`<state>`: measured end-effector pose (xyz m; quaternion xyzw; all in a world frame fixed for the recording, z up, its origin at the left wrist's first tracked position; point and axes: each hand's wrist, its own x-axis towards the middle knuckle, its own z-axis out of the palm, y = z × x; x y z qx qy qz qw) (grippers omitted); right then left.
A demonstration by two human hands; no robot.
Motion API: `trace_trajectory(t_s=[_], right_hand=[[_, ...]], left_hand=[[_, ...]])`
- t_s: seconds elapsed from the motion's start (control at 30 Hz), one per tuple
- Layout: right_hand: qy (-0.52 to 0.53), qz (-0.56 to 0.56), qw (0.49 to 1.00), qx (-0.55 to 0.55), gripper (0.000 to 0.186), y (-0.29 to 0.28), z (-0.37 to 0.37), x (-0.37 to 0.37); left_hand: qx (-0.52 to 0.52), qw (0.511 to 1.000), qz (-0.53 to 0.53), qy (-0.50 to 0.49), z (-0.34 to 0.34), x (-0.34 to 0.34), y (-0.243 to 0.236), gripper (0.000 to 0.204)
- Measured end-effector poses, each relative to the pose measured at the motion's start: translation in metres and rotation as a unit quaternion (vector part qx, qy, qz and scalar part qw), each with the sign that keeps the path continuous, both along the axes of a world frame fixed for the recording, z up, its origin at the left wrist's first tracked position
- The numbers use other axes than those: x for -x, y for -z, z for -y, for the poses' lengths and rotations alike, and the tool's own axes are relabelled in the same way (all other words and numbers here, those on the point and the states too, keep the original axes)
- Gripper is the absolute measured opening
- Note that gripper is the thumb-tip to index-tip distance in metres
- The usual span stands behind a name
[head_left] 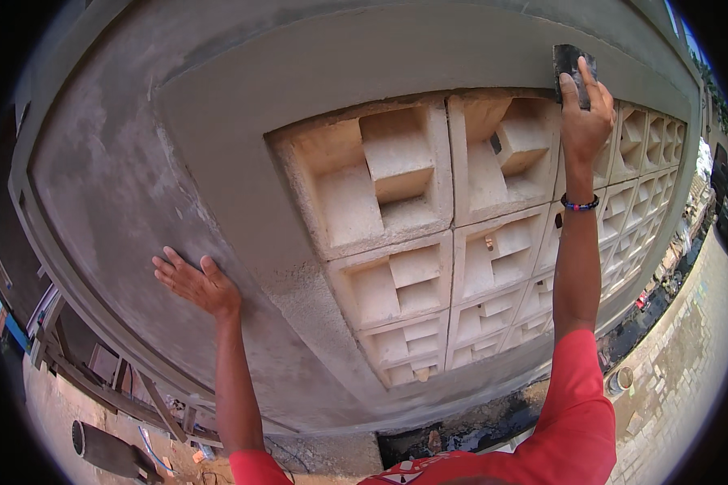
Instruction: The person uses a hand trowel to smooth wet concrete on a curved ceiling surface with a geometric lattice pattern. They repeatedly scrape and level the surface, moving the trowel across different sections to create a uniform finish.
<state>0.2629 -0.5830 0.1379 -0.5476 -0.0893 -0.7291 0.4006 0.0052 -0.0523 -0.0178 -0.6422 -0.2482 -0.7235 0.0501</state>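
My right hand (pixel 586 125) is raised high at the right and grips a small black rectangular pad (pixel 566 61). The pad lies against the smooth grey plaster band (pixel 412 52) just above the block screen; its exact material cannot be made out. A beaded bracelet (pixel 580 204) circles my right wrist. Lower and to the left, my left hand (pixel 198 284) rests palm-down on the mottled grey wall (pixel 97 178), fingers spread, holding nothing. Between my arms sits a grid of pale cream ventilation blocks (pixel 404 174) with deep openings, set back inside the plaster frame.
Rough, grainy plaster (pixel 303 311) borders the blocks' lower left side. Wooden scaffolding (pixel 158 400) and a dark barrel (pixel 109 447) stand at the lower left. A bucket (pixel 620 380) sits on paving (pixel 671 388) at the right, beside a dark, debris-filled trench (pixel 477 432) along the wall's foot.
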Motion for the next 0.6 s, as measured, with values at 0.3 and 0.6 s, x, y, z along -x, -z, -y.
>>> trace_trajectory(t_s=[0.3, 0.6], right_hand=[[-0.07, 0.128, 0.95, 0.276, 0.044, -0.008, -0.263, 0.167], [0.013, 0.11, 0.977, 0.184, 0.039, -0.069, -0.13, 0.085]], left_hand=[[-0.005, 1.0, 0.012, 0.019, 0.009, 0.001, -0.006, 0.076], [-0.026, 0.999, 0.019, 0.015, 0.012, 0.004, -0.008, 0.071]])
